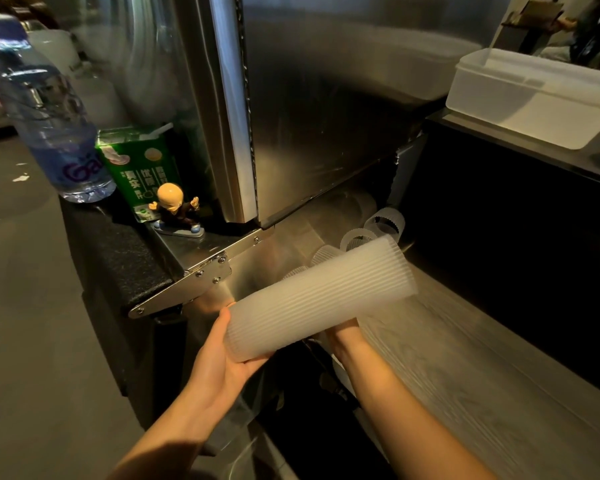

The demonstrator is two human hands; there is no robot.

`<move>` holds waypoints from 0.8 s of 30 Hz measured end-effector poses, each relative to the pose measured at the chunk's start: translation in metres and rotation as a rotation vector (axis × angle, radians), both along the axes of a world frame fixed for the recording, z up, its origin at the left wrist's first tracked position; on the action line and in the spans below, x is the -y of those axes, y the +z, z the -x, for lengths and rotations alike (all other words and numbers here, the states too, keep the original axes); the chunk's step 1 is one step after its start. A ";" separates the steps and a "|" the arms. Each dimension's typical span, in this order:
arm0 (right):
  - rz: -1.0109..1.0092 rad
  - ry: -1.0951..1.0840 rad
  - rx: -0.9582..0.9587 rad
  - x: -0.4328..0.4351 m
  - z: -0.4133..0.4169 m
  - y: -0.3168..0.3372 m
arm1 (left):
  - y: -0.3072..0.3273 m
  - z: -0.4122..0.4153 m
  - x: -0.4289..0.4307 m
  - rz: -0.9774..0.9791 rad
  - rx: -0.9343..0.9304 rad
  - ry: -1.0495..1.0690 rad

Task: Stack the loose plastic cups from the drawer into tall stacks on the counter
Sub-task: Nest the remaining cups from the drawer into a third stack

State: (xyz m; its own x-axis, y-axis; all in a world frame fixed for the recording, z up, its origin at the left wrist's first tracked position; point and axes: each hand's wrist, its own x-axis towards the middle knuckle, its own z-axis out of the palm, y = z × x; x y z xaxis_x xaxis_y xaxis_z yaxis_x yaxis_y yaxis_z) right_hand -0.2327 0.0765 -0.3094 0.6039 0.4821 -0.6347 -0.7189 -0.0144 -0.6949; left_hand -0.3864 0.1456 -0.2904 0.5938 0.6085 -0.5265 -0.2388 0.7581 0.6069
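Left hand (pixel 222 362) grips the cup stack (pixel 319 299); right hand (pixel 342 333) grip hidden, so keep it level and steady.

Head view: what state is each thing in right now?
Cup stack: tilted in the air, off the counter.
Left hand: grips the stack's near end.
Right hand: under the stack, fingers hidden.
Loose cups: on their sides in the drawer.
Bottle: upright, capped.
Carton: upright, flap lifted.
Figurine: standing.
Tub: upright on the counter.
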 end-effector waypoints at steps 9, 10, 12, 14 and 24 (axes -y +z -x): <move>-0.167 0.055 0.061 0.018 -0.009 0.014 | 0.011 0.000 0.003 0.003 -0.003 -0.001; -0.162 0.079 0.109 0.025 -0.012 0.015 | 0.011 0.000 0.003 0.007 -0.006 -0.004; -0.154 0.097 0.205 0.039 -0.018 0.017 | 0.012 0.001 0.003 -0.003 -0.013 -0.010; -0.167 0.078 0.213 0.055 -0.025 0.020 | 0.012 0.001 0.002 -0.007 -0.016 -0.009; -0.019 -0.044 0.867 0.099 -0.071 0.053 | 0.012 -0.001 0.003 -0.016 -0.020 -0.006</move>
